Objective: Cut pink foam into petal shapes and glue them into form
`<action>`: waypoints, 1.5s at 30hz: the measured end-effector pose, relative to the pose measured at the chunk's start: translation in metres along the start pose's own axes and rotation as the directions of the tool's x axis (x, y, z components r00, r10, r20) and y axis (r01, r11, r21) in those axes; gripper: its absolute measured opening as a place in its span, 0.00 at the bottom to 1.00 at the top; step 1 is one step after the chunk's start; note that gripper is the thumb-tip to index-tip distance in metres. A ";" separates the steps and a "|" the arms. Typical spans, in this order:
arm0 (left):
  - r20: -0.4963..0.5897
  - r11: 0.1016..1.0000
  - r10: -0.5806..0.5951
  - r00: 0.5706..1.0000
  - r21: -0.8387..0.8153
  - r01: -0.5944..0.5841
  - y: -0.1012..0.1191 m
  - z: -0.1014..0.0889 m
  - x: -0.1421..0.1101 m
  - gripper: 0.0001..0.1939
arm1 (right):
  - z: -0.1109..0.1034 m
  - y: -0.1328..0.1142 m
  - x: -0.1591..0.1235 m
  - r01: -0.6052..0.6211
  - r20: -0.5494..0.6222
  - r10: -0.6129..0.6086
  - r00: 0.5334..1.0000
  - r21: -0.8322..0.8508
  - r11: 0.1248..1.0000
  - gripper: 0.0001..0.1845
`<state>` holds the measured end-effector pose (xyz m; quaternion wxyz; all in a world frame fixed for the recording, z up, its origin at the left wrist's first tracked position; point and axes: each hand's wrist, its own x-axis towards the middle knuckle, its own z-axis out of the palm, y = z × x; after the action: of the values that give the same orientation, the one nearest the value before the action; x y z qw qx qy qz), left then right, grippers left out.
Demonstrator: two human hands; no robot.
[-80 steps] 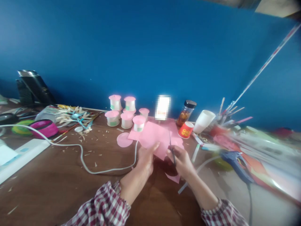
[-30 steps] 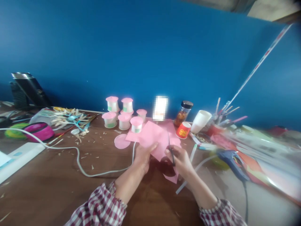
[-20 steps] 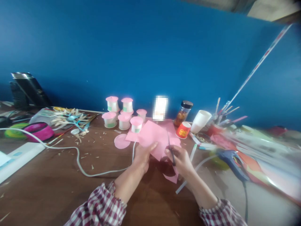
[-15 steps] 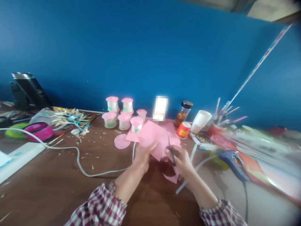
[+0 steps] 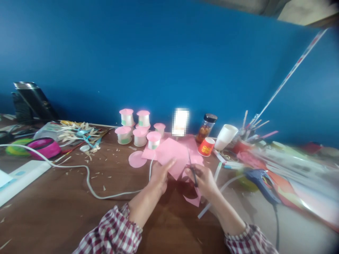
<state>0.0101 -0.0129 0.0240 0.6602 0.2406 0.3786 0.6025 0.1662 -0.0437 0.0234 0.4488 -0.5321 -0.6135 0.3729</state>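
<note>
My left hand (image 5: 160,174) pinches a sheet of pink paper (image 5: 172,155) with the thumb on top. In my right hand (image 5: 203,180) is a pair of dark-handled scissors (image 5: 194,174), fingers closed round the handles, with the blades at the paper's right edge. A curved pink offcut (image 5: 193,199) hangs below the scissors. Under the held sheet, more pink paper (image 5: 192,143) lies on the table. A cut pink paper circle (image 5: 137,159) rests to the left. Behind it stand several white cups (image 5: 124,138) topped with pink discs, some stacked two high.
At the back right are a red paper cup (image 5: 206,146), a dark-lidded jar (image 5: 207,127) and a white cup (image 5: 226,137). A blue glue gun (image 5: 262,183) lies far right. A white cable (image 5: 91,188) crosses the left side of the brown table (image 5: 79,211), near a power strip (image 5: 25,180).
The held sheet has tilted and shifted slightly, its top corner a little lower and further right. My hands have barely moved, and the scissors remain at its right edge.
</note>
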 end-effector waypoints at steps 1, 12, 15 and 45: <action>-0.005 1.000 -0.006 1.000 -0.002 0.006 0.000 0.000 0.000 0.25 | 0.000 0.000 0.000 0.000 0.000 0.000 1.000 0.001 1.000 0.14; 0.031 0.998 0.028 0.999 0.061 -0.030 -0.007 -0.005 0.004 0.26 | 0.003 0.001 -0.001 -0.018 -0.013 0.019 1.000 0.067 0.998 0.15; 0.050 0.997 0.029 0.998 0.064 -0.032 -0.007 -0.005 0.003 0.26 | 0.003 -0.001 -0.001 -0.031 -0.013 0.032 0.999 0.069 0.997 0.15; 0.039 0.998 0.032 0.999 0.057 -0.034 -0.003 -0.006 0.007 0.27 | -0.003 -0.005 0.001 -0.019 0.015 0.018 1.000 0.039 0.999 0.17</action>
<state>0.0070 -0.0075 0.0171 0.6500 0.2769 0.3791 0.5976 0.1676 -0.0433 0.0292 0.4510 -0.5261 -0.6046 0.3928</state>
